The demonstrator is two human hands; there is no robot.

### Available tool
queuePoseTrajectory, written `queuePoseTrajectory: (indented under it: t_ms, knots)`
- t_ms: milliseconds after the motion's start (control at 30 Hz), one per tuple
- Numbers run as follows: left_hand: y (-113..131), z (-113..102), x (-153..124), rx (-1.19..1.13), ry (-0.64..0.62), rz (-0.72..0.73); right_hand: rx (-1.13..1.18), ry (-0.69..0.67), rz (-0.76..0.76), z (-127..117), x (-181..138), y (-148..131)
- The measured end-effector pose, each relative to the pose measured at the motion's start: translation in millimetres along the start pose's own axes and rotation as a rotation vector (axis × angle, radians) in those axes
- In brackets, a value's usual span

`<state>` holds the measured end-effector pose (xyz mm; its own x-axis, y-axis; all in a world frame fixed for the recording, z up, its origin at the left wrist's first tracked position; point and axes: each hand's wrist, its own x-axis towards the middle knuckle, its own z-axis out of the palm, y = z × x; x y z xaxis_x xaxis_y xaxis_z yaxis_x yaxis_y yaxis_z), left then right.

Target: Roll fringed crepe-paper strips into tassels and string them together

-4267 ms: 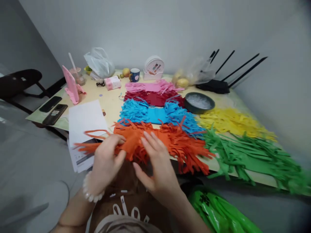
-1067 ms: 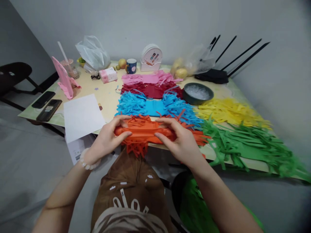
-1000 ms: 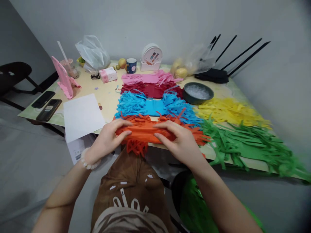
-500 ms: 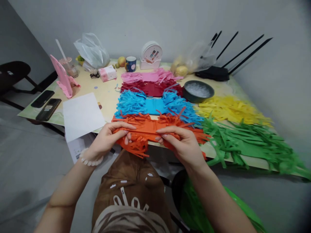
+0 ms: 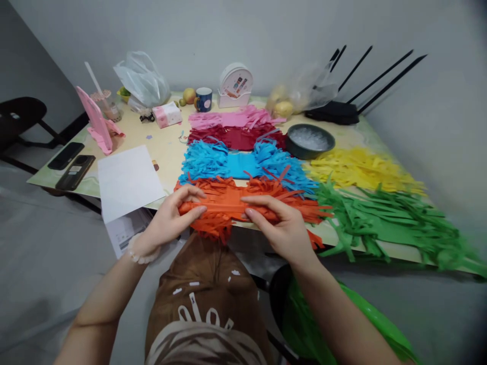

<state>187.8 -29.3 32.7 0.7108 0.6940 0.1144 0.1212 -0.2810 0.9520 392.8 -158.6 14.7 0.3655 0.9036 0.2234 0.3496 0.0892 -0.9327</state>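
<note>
Between my two hands stretches an orange fringed paper sheet (image 5: 224, 207), its plain middle band partly rolled or folded and its cut strips spreading to both sides. My left hand (image 5: 178, 213), with a pale bead bracelet (image 5: 141, 251) at the wrist, pinches the left part of the band. On the right part, my right hand (image 5: 279, 223) grips it between thumb and fingers. Some orange strips hang over the table's front edge. Just behind lies blue fringed paper (image 5: 241, 165), then dark red fringed paper (image 5: 239, 138) and pink fringed paper (image 5: 234, 119).
Green fringed paper (image 5: 395, 223) and yellow fringed paper (image 5: 365, 170) lie to the right, near a dark bowl (image 5: 310, 142). White paper (image 5: 129, 180), two phones (image 5: 76, 172) and a pink stand (image 5: 93, 119) are on the left. A mug (image 5: 203, 100) stands at the back.
My fingers have shifted on the orange paper, with both thumbs now lying along the front of its band. The band looks more rounded, and both hands still hold it.
</note>
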Motion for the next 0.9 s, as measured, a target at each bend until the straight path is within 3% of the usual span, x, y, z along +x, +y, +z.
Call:
queuePoseTrajectory:
  t_ms: [100, 200, 433, 767, 900]
  knots:
    - [-1.0, -3.9, 2.0, 0.273, -0.05, 0.082, -0.217, 0.016, -0.083, 0.1, -1.0, -1.6]
    - [-1.3, -4.4, 2.0, 0.326, -0.076, 0.079, -0.248, 0.004, -0.072, -0.3, -0.3, -1.6]
    - [1.2, 1.9, -2.6, -0.303, -0.124, -0.116, 0.289, -0.067, 0.138, 1.3, -1.1, 1.5]
    - [-13.4, 10.8, 0.6, -0.64, -0.088, -0.251, 0.448, -0.083, 0.142, 0.7, 3.9, 15.1]
    - [-20.2, 8.8, -2.7, -0.677, -0.093, -0.231, 0.44, -0.111, 0.109, -1.1, 4.4, 11.7]
